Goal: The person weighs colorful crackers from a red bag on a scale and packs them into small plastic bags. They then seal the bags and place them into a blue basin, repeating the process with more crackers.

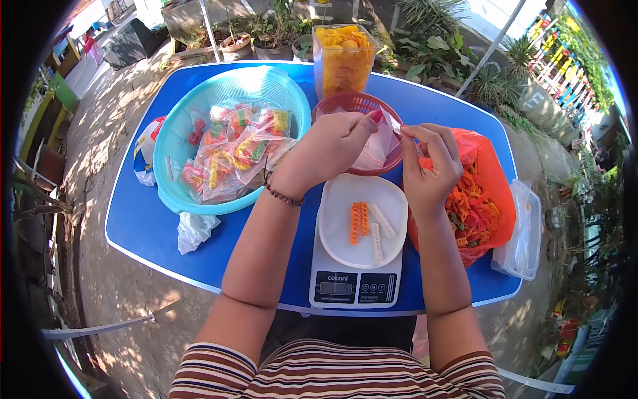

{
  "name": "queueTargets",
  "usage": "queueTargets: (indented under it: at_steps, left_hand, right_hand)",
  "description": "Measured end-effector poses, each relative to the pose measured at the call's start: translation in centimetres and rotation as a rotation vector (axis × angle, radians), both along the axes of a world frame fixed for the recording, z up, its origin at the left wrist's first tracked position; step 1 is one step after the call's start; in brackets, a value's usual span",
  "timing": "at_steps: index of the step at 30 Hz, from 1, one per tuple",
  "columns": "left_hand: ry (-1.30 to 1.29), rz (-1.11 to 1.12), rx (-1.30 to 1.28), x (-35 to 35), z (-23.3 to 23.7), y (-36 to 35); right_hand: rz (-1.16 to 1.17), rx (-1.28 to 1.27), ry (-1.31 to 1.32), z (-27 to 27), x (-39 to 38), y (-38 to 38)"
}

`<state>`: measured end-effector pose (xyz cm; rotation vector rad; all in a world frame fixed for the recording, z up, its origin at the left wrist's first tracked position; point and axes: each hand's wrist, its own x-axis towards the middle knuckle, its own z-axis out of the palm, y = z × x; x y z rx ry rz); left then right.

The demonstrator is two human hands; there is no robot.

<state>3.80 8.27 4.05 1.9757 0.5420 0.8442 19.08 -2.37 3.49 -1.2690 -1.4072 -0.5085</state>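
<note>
Both hands are raised over a red basket (323,106) that holds small clear plastic bags (372,149). My left hand (335,143), with a beaded bracelet at the wrist, is closed in a pinch at the near edge of a thin clear plastic bag (393,124). Thumb and forefinger of my right hand (435,163) pinch the other side of that bag. Below them, a white plate (335,229) rests on a kitchen scale (355,302). On the plate lie orange and white ladder-shaped crackers (364,219). The scale's display is too dim to read.
A turquoise basin (169,139) with filled bags stands left on the blue table (143,226). Right, an orange-red bag (502,199) holds colourful crackers, beside a clear container (525,233). Behind stands a tub of yellow chips (344,60). Crumpled plastic (197,231) lies front left.
</note>
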Motion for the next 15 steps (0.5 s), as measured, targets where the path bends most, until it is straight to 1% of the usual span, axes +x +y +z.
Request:
queueTargets:
  at_steps: [1,3,4,6,7,9,10,11,12,14,15]
  left_hand:
    - [-0.072,0.031,-0.020,0.3,0.2,-0.2]
    - [-0.103,0.040,-0.158,0.5,1.3,-0.9]
    - [-0.118,0.043,-0.228,0.4,2.2,-1.4]
    - [-0.129,-0.094,-0.511,0.1,3.5,-2.0]
    - [-0.134,-0.160,-0.654,0.0,3.7,-2.2]
    - [-0.312,-0.208,-0.634,0.8,3.0,-2.8]
    - [-0.401,-0.235,-0.621,1.1,2.6,-2.9]
    - [-0.426,-0.258,-0.623,1.2,2.1,-2.8]
    - [-0.474,-0.230,-0.601,1.3,2.2,-3.2]
    - [-0.571,-0.174,-0.552,1.6,2.9,-4.3]
    - [-0.568,-0.129,-0.525,1.5,3.3,-4.6]
  right_hand:
    - [0.035,0.023,-0.009,0.1,0.0,-0.1]
    - [0.105,0.068,-0.025,0.7,0.0,-0.3]
    - [0.120,0.092,-0.073,1.0,-0.1,-0.6]
    - [0.153,0.138,-0.168,1.7,-0.3,-1.3]
    - [0.171,0.104,-0.203,2.2,-0.5,-1.7]
    - [0.208,0.032,-0.271,3.2,-1.0,-2.4]
    - [0.241,-0.009,-0.247,3.3,-1.0,-2.6]
    - [0.272,-0.050,-0.222,3.3,-1.1,-2.8]
    - [0.301,-0.089,-0.197,3.2,-1.2,-3.0]
    - [0.242,-0.026,-0.069,2.2,-1.4,-4.1]
    - [0.215,0.006,-0.007,1.4,-1.5,-4.9]
